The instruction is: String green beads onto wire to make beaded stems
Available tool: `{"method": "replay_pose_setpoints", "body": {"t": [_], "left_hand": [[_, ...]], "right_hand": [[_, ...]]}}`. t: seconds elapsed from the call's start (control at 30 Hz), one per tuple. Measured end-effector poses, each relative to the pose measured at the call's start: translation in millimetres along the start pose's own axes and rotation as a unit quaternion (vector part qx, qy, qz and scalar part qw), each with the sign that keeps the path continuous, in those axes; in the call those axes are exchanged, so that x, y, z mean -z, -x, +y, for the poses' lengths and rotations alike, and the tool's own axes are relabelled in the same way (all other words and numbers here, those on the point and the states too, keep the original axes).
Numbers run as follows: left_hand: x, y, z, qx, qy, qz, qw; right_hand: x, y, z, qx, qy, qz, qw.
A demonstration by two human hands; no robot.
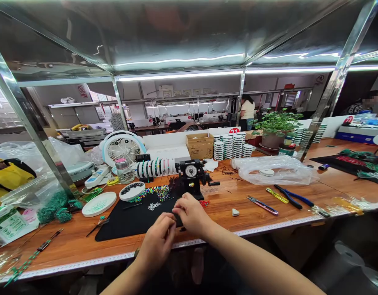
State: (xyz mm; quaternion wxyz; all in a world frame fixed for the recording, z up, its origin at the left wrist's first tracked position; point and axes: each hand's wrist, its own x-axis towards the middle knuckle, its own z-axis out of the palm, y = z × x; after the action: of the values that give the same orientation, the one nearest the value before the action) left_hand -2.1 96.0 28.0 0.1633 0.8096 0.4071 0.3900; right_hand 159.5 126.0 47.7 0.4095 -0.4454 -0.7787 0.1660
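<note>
My left hand (160,235) is closed with its fingertips pinched, above the front edge of a black mat (121,221). Close by on the right, my right hand (190,213) is pinched too. Whatever sits between the fingers is too small to make out. Behind my hands stands a black hand-cranked winding machine (191,174) with a round dial and a row of white spools (156,167) on its left. Colourful beads (158,191) and a small pile of silvery pieces (153,206) lie on the mat. A white dish (132,191) holds black pieces.
Scissors (263,205), a yellow cutter (277,195) and blue-handled pliers (293,196) lie to the right. A white plate (99,204) and green bundles (55,209) are on the left. Behind are a fan (123,149), stacked spools (228,146) and a plastic bag (278,170). Metal posts frame the bench.
</note>
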Motion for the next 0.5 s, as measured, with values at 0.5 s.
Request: {"method": "replay_pose_setpoints", "body": {"t": [0.5], "left_hand": [[11.5,-2.3,12.6,0.111,0.114,-0.02,0.987]], "right_hand": [[-13.6,39.2,-7.0,0.148,0.09,0.026,0.985]]}}
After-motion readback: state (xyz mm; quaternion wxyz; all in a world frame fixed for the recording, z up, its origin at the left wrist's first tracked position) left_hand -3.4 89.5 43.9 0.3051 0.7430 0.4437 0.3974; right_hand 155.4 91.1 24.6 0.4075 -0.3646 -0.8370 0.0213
